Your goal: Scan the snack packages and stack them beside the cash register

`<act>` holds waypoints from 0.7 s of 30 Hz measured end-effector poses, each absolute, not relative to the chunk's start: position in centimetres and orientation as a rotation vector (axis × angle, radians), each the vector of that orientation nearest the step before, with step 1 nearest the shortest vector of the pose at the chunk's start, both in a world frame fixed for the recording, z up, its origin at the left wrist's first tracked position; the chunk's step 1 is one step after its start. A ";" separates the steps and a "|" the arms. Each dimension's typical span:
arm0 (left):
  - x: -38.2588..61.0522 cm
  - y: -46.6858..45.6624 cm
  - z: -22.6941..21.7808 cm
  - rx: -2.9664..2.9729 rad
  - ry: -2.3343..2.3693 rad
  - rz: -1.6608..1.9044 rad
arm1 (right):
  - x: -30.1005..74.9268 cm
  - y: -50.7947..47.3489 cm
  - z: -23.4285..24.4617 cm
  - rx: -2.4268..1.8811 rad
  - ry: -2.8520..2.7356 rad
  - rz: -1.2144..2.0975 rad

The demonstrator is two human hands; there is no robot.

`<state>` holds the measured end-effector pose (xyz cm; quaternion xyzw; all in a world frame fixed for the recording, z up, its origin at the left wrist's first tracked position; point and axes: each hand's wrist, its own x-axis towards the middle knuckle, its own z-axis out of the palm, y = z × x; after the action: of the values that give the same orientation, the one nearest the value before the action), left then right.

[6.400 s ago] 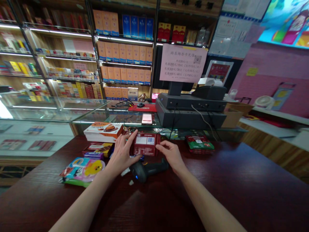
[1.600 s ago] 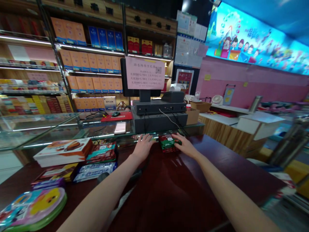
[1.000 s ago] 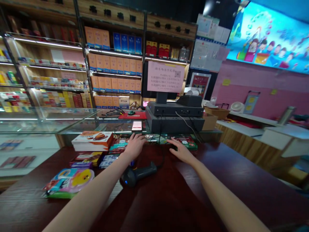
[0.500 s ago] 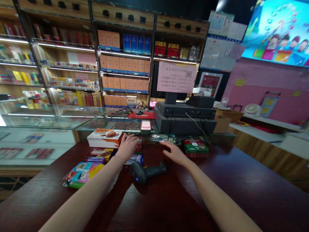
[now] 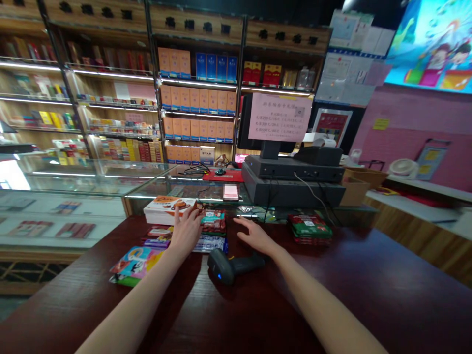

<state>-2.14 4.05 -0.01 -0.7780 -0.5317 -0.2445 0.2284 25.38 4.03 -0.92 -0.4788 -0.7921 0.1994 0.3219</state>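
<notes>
My left hand (image 5: 187, 228) lies open on a small stack of snack packets, its fingertips on the red-and-teal packet (image 5: 215, 221) at the top, with a blue-and-white packet (image 5: 211, 243) below. My right hand (image 5: 255, 236) hovers open, fingers stretched, just above the handle of the black barcode scanner (image 5: 231, 264), which lies on the dark wooden counter (image 5: 332, 295). A white-and-orange box (image 5: 164, 206) sits left of my left hand. A stack of green-and-red packets (image 5: 309, 227) lies apart to the right.
A colourful cartoon pouch (image 5: 134, 264) and more packets (image 5: 157, 236) lie at the left. Behind the counter stand a glass display case (image 5: 110, 179), a phone (image 5: 230, 191) on the glass, the black register (image 5: 295, 179) with its pink sign (image 5: 279, 117), and stocked shelves.
Both hands left the green-and-red stack on the right and came back left. My left hand settled on the packet stack; my right hand drew near the scanner.
</notes>
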 end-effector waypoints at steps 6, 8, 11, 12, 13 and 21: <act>-1.6 3.1 -0.4 -2.070 -1.527 -0.721 | 23.3 4.5 -1.0 -1.233 -2.114 0.557; -1.4 2.9 -0.4 -2.070 -1.549 -0.750 | 22.8 4.7 -1.1 -1.209 -2.117 0.556; -1.2 2.6 -0.4 -2.057 -1.585 -0.776 | 22.1 5.0 -1.3 -1.206 -2.121 0.545; -1.2 2.5 -0.4 -2.051 -1.593 -0.775 | 21.9 5.1 -1.3 -1.211 -2.124 0.543; -1.1 2.4 -0.4 -2.044 -1.600 -0.770 | 21.8 5.2 -1.4 -1.217 -2.126 0.543; -1.8 2.1 -0.7 -2.009 -1.637 -0.721 | 20.9 5.9 -1.3 -1.223 -2.142 0.526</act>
<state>-1.77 2.07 -0.66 -0.7280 -0.5929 -0.2613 0.2239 20.92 5.86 -1.33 -0.4619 -0.8089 0.1985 0.3049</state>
